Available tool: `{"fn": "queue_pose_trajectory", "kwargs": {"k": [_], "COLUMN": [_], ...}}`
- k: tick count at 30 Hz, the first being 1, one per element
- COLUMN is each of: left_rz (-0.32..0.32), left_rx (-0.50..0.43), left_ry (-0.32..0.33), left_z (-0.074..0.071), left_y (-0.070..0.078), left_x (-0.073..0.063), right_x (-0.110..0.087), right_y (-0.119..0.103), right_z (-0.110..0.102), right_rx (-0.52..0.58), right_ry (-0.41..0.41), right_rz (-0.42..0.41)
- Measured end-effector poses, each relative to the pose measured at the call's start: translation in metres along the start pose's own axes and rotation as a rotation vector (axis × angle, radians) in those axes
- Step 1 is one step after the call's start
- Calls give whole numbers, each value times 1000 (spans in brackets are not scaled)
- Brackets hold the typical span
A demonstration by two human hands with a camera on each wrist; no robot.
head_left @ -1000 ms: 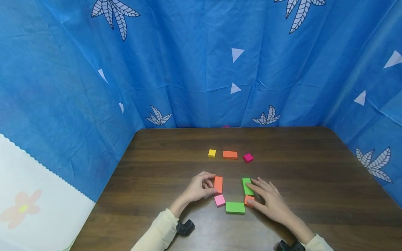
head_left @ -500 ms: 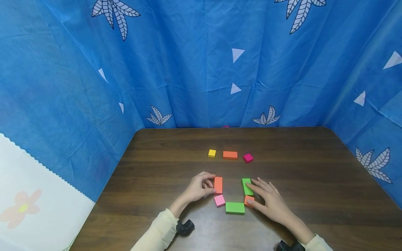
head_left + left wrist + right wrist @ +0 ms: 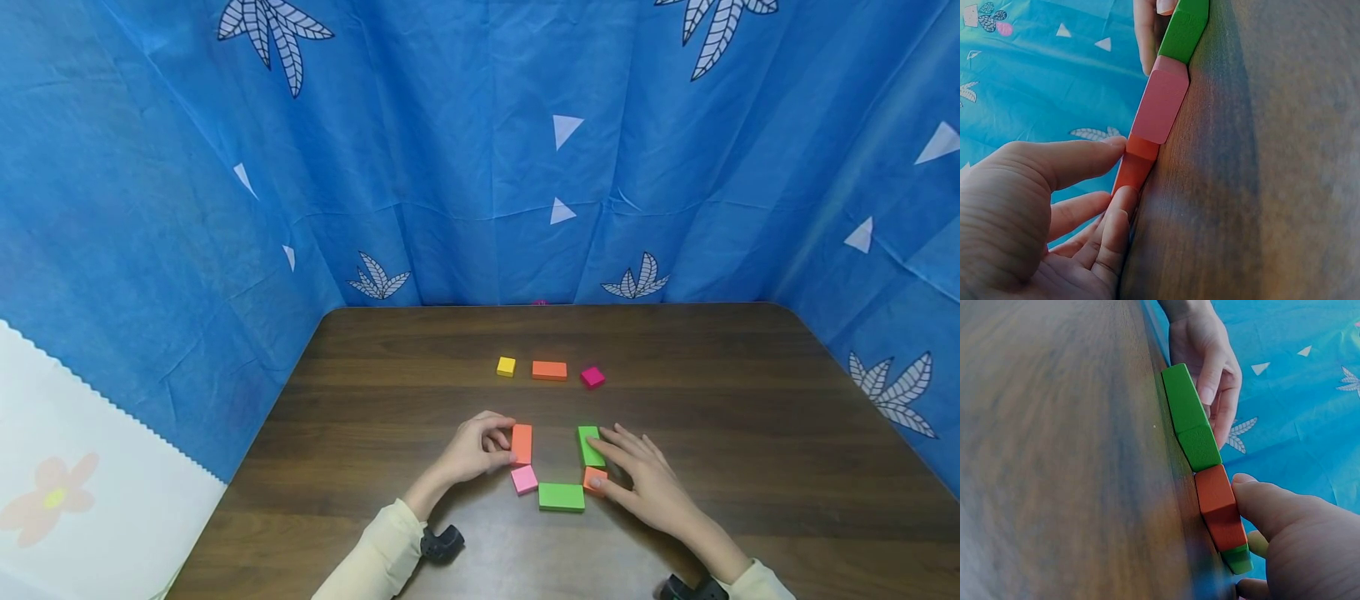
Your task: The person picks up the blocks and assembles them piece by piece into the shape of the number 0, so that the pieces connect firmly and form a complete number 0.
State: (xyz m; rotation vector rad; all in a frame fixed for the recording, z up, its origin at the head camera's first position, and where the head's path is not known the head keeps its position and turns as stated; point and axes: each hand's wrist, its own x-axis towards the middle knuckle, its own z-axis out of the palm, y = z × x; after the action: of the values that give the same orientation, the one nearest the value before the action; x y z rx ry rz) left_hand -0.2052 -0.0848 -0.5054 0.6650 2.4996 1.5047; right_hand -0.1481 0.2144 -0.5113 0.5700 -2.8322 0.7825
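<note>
Orange bar (image 3: 522, 445): left hand (image 3: 472, 448) pinches | right hand (image 3: 642, 479) straight-fingered, touching small block (image 3: 1219, 507)

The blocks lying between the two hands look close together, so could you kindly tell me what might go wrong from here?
The left hand grips an orange block right beside the pink block, so a slight slip might knock the pink one further askew. The right hand touches the small orange block between two green blocks; too much push could shift it and disturb them.
</note>
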Motion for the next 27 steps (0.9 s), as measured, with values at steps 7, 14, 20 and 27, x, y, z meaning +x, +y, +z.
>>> {"fn": "queue_pose_trajectory", "kwargs": {"k": [7, 14, 20, 27], "left_rz": [1, 75, 79, 81], "left_rx": [-11, 48, 134, 190], "left_ry": [23, 105, 118, 127], "left_z": [0, 6, 14, 23], "left_y": [-1, 4, 9, 7], "left_x": [-1, -10, -25, -33], "right_x": [0, 1, 1, 0], "right_y": [0, 0, 0, -1], "right_z": [0, 0, 0, 0], "right_rx": [2, 5, 13, 14], "right_ry": [-3, -8, -6, 2], "right_rz": [2, 10, 2, -3]}}
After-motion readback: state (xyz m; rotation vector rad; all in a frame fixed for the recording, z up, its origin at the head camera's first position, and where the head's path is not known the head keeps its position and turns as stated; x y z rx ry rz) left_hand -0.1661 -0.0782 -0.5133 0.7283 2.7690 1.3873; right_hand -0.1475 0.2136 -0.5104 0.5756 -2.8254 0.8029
